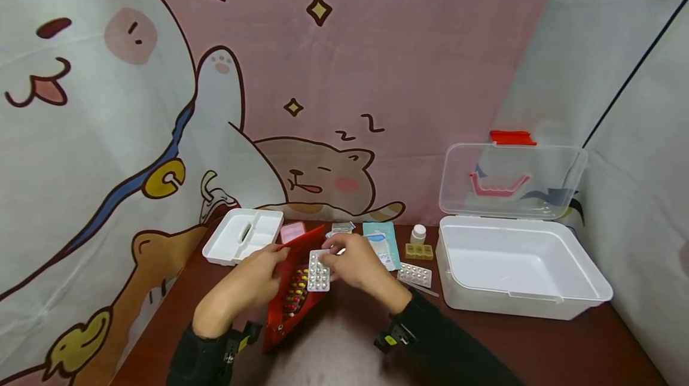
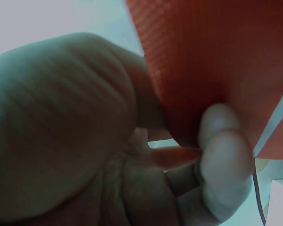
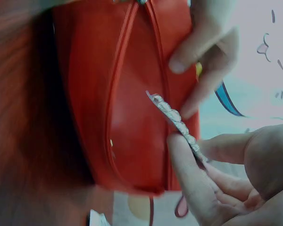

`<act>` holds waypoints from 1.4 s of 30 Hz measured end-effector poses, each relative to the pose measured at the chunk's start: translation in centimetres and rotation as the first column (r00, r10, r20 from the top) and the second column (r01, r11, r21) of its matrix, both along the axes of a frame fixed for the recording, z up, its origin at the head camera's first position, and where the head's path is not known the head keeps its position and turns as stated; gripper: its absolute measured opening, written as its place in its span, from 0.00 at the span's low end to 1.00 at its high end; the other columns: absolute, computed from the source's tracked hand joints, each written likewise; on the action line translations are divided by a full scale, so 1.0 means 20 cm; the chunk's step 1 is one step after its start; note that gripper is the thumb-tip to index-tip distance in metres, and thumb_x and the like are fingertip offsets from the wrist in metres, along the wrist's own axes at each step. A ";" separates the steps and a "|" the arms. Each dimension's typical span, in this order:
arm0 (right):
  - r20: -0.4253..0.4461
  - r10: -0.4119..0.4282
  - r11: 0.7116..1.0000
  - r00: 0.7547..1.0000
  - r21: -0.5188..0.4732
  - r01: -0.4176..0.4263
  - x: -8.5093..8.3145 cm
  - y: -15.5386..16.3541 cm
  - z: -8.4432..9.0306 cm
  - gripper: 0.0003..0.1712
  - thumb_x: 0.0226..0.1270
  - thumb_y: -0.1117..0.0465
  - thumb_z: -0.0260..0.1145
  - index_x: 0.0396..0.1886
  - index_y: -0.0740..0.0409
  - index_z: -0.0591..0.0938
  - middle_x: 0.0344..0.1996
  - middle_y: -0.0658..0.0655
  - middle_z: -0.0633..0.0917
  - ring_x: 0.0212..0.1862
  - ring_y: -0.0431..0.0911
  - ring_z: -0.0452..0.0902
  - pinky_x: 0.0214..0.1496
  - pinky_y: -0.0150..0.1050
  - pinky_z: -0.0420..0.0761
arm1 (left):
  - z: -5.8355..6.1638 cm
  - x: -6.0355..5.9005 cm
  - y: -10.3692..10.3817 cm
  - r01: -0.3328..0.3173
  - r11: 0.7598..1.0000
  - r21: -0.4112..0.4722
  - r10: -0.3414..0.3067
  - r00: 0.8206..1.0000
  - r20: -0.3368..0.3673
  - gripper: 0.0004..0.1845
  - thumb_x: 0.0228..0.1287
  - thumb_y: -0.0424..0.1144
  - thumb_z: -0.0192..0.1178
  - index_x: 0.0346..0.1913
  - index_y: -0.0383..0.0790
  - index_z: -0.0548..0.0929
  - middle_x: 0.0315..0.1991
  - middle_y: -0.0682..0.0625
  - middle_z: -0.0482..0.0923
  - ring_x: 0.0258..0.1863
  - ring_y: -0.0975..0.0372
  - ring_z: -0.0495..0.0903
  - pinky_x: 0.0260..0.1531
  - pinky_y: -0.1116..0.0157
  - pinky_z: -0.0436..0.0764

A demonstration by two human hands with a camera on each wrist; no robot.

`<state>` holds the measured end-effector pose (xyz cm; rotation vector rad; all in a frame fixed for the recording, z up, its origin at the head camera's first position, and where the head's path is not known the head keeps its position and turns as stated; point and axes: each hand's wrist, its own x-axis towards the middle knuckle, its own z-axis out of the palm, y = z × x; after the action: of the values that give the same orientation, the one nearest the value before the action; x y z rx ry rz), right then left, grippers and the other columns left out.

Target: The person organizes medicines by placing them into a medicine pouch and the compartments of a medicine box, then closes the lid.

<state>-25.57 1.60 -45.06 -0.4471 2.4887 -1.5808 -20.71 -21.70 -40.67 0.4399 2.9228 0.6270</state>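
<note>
A red zip pouch [image 1: 274, 314] stands open at its top, in front of me on the dark table. My left hand [image 1: 253, 278] grips the pouch's edge; in the left wrist view the red material [image 2: 198, 61] lies between the thumb and fingers. Inside the pouch shows a blister pack of red and yellow capsules [image 1: 296, 291]. My right hand [image 1: 359, 261] pinches a silver blister pack of tablets [image 1: 319, 279] over the pouch opening. The right wrist view shows this blister pack [image 3: 174, 118] nearly edge-on, tilted, beside the open zip [image 3: 111, 99].
To the left lies a white divided tray [image 1: 228, 249], with a pink case [image 1: 292, 231] beside it. Right of the pouch are a light-blue packet [image 1: 381, 235], white bottle [image 1: 418, 234], yellow pill box [image 1: 418, 252] and another blister pack [image 1: 415, 275]. A lidded white box [image 1: 517, 301] stands open at far right.
</note>
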 end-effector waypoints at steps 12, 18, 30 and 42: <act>0.011 0.031 0.976 0.999 0.216 -0.033 0.09 -0.31 -0.07 0.10 0.72 0.63 0.75 0.50 0.61 0.90 0.27 0.51 0.86 0.22 0.39 0.86 0.27 0.34 0.80 | -0.01 0.00 -0.01 0.010 1.000 0.015 -0.009 1.000 -0.017 0.31 0.66 0.24 0.61 0.74 0.29 0.80 0.74 0.37 0.79 0.67 0.47 0.83 0.67 0.44 0.82; -0.040 0.026 0.951 0.999 0.309 -0.013 0.10 -0.34 -0.10 0.07 0.70 0.62 0.75 0.44 0.59 0.91 0.33 0.52 0.88 0.32 0.42 0.80 0.32 0.37 0.78 | -0.01 0.00 0.00 0.019 1.000 0.009 -0.019 1.000 -0.021 0.31 0.66 0.24 0.61 0.74 0.27 0.80 0.74 0.35 0.79 0.71 0.44 0.81 0.70 0.41 0.81; -0.115 0.092 0.914 0.989 0.405 -0.038 0.13 -0.38 -0.13 0.17 0.65 0.61 0.76 0.18 0.51 0.82 0.17 0.47 0.76 0.30 0.45 0.72 0.32 0.38 0.70 | -0.03 0.00 -0.01 0.027 1.000 0.012 -0.027 0.999 -0.047 0.30 0.66 0.25 0.62 0.73 0.26 0.80 0.72 0.34 0.80 0.69 0.43 0.82 0.69 0.41 0.81; -0.136 0.075 0.965 0.988 0.261 -0.037 0.10 -0.24 -0.05 0.08 0.76 0.59 0.72 0.37 0.55 0.93 0.19 0.44 0.85 0.19 0.34 0.81 0.25 0.32 0.79 | -0.02 -0.01 -0.01 0.006 1.000 0.016 -0.005 1.000 -0.009 0.32 0.67 0.25 0.62 0.75 0.27 0.79 0.75 0.35 0.77 0.70 0.45 0.82 0.68 0.43 0.82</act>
<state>-23.59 -3.15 -45.97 -0.6059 2.7137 -1.2188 -20.84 -21.97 -41.11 0.4533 2.9255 0.6497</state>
